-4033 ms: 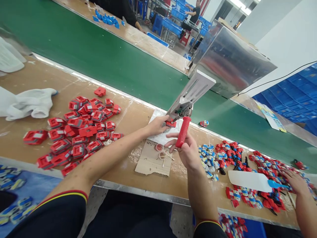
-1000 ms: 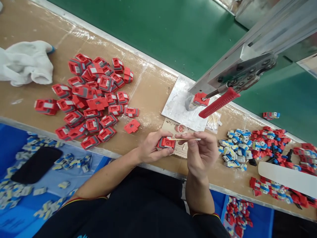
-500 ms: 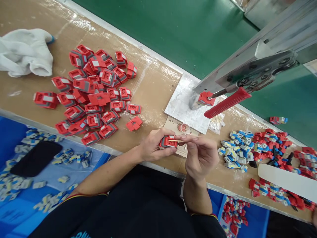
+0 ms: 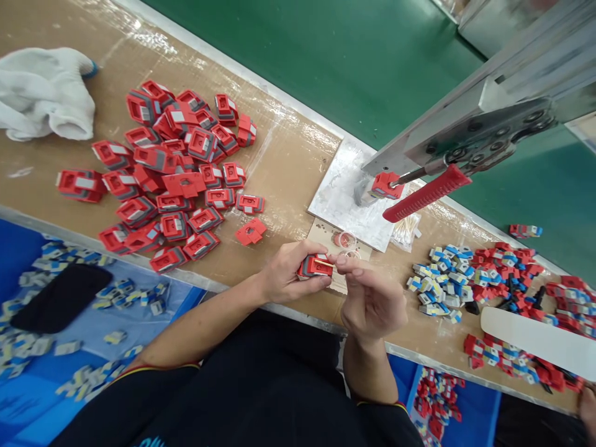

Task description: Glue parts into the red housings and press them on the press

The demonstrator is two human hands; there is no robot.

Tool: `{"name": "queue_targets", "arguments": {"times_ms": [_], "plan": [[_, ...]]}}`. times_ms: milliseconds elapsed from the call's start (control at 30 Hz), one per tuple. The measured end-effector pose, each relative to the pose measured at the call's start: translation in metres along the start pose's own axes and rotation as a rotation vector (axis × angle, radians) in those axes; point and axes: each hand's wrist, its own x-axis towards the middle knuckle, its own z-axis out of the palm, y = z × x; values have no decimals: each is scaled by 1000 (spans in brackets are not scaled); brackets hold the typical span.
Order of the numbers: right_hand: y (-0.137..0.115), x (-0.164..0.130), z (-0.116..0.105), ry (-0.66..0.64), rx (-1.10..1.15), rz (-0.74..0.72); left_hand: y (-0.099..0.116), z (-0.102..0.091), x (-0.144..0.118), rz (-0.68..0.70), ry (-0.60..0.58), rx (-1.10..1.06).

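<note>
My left hand is closed round a small red-and-grey plastic toy vehicle body, its recessed side facing up. Between the thumb and fingers of my right hand is a thin cotton swab, its far end over the recess; whether the tip touches is too small to tell. Just beyond my hands stand small clear cups, one with red stuff inside. A red flat piece lies to the left, beside a large pile of similar red-and-grey bodies.
A toggle press with a red handle rises from a metal plate, a red part under its plunger. Beside it lies a bag of swabs. Blue-and-white pieces are heaped at right, a white glove far left. Blue bins flank me.
My right hand has turned and shifted slightly, its fingers bending inward round the swab. The toy vehicle body stays in my left hand, almost unmoved. The view has shifted slightly.
</note>
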Motion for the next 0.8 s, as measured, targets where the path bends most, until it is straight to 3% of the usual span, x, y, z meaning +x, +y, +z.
{"name": "queue_targets", "arguments": {"times_ms": [200, 467, 567, 700, 733, 800], "plan": [[-4, 5, -5, -41, -143, -153, 0, -1, 0, -4, -1, 31], [-7, 13, -15, -120, -238, -203, 0, -2, 1, 6, 9, 59], [-10, 16, -18, -129, -242, -173, 0, -2, 1, 10, 3, 61], [-4, 20, -38, 31, -303, -75, 0, -2, 0, -7, 13, 85], [1, 20, -45, 24, -331, -46, 0, -2, 0, -18, 13, 95], [12, 19, -55, -112, -396, 8, -1, -2, -1, -40, 12, 96]]}}
